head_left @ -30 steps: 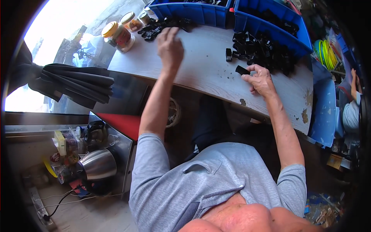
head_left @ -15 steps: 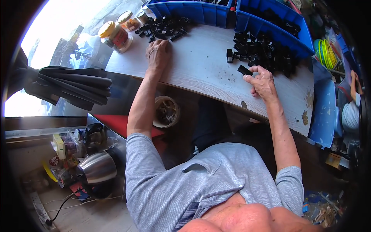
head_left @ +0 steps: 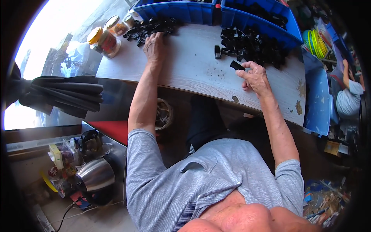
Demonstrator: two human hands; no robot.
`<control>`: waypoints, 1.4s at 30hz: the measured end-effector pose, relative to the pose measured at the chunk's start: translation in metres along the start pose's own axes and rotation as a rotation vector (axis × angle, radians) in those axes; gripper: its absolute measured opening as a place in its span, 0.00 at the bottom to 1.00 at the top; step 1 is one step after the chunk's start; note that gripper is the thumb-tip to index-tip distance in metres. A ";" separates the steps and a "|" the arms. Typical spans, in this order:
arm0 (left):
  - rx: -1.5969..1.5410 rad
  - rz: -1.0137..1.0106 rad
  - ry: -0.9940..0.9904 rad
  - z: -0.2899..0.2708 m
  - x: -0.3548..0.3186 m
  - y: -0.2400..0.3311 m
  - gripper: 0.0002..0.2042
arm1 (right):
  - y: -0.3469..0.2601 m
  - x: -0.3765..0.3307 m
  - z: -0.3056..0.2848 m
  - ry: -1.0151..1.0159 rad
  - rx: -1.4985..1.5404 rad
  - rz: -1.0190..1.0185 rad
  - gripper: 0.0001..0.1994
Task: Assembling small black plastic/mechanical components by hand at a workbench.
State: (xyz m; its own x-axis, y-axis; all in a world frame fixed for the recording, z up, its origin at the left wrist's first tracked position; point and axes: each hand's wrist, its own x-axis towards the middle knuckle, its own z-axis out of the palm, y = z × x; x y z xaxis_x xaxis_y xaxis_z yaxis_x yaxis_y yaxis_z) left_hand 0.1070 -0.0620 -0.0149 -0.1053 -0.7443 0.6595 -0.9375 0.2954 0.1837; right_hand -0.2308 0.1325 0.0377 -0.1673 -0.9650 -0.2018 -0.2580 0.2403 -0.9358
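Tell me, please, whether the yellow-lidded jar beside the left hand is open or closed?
Closed: the yellow-lidded jar has its lid on, standing upright on the table.

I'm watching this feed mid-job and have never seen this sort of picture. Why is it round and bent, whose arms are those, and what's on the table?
There is no machine here: a person wears a wide fisheye camera on the head, looking down, so straight edges curve. The arms are that person's own. The left hand rests on a pile of small black parts at the far left of the wooden table. The right hand pinches one black part between its fingertips, beside a second black pile. Blue bins line the far edge, and jars with yellow lids stand at the left corner.
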 end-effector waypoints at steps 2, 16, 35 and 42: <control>-0.019 -0.014 -0.005 0.001 0.000 -0.004 0.10 | 0.000 -0.003 -0.007 -0.038 0.099 0.048 0.25; -0.323 -0.126 -0.121 -0.028 -0.033 0.030 0.11 | 0.064 -0.010 -0.165 0.579 0.362 0.153 0.21; -0.231 0.206 -0.147 -0.042 -0.049 0.093 0.15 | 0.011 -0.007 -0.041 0.128 0.202 0.073 0.20; -0.632 -0.063 -0.141 -0.031 -0.062 0.125 0.15 | -0.022 0.013 0.019 0.009 -0.032 0.027 0.25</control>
State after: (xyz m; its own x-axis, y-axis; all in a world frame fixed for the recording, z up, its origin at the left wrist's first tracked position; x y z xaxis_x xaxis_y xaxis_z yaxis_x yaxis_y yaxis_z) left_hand 0.0061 0.0393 -0.0099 -0.1394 -0.8306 0.5392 -0.5720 0.5120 0.6408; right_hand -0.2097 0.1124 0.0503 -0.1829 -0.9573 -0.2238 -0.2835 0.2693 -0.9204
